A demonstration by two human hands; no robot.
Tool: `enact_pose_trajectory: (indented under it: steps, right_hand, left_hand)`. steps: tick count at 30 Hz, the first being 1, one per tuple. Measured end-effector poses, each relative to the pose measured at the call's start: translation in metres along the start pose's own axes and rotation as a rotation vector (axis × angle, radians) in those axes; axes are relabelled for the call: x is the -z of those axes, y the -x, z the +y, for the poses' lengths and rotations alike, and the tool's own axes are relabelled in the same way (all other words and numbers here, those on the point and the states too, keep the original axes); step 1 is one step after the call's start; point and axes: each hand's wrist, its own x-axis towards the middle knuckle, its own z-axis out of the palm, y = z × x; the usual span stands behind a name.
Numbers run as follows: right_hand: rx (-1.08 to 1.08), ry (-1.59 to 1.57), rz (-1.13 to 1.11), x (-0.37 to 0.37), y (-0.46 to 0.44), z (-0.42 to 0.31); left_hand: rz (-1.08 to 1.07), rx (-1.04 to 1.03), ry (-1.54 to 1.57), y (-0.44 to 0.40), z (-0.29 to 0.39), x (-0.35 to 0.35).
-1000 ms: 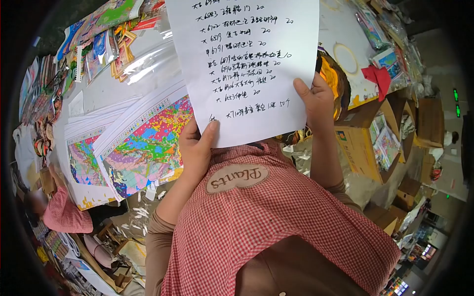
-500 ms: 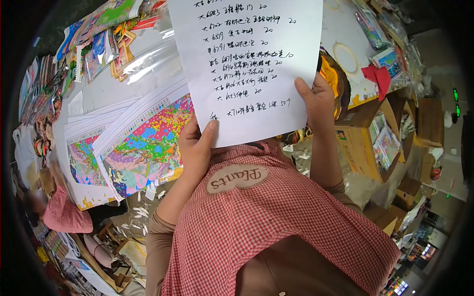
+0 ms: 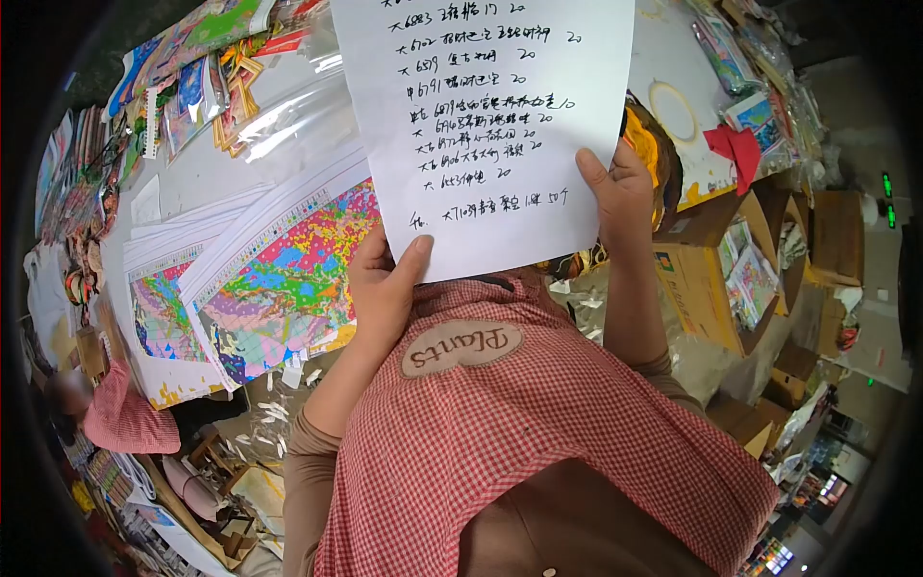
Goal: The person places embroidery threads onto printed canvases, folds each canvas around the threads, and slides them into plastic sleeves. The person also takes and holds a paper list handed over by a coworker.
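Note:
A white sheet of paper with handwritten lines and numbers is held up in front of me, its top edge outside the view. My left hand grips the lower left corner, thumb on the front and fingers behind. On the other side, my right hand pinches the right edge in the same way. Printed colour charts in pink, green and blue lie on the table just left of my left hand. Behind the sheet, a black and orange item is partly hidden near my right hand.
The white table carries plastic bags, pictures and a red cloth. An open cardboard box with packaged items stands at the right. Another person in a pink checked garment is at the left. Paper scraps litter the floor.
The sheet has shifted very slightly to the right and down in view, with both hands keeping their hold. Otherwise the scene looks the same.

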Motion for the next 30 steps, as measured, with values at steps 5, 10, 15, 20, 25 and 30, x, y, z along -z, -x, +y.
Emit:
enact_pose_trajectory:
  steps: [5,10,15,20,25,30]
  right_hand:
    - [-0.003,-0.002,-0.003,-0.0005,-0.0009,-0.0002]
    - [-0.028,-0.001,-0.005,-0.0007,-0.0016,-0.0002]
    - [-0.002,0.026,-0.003,-0.0029,-0.0037,-0.0019]
    - [-0.017,0.0,-0.002,-0.0028,-0.0052,-0.001]
    - [-0.003,0.015,0.024,-0.0037,-0.007,-0.0021]
    - [0.01,-0.003,0.024,-0.0027,-0.0081,0.0001]
  left_hand:
    - [-0.004,-0.004,0.01,-0.0006,-0.0005,0.0001]
    - [-0.002,-0.004,0.007,-0.0016,-0.0024,0.0007]
    - [0.024,0.017,-0.087,-0.0025,-0.0029,0.0011]
    - [0.031,0.003,-0.005,-0.0049,-0.0017,-0.0005]
    - [0.015,0.009,0.024,-0.0073,-0.0018,-0.0009]
    - [-0.068,0.071,0.022,-0.0073,0.0041,-0.0042]
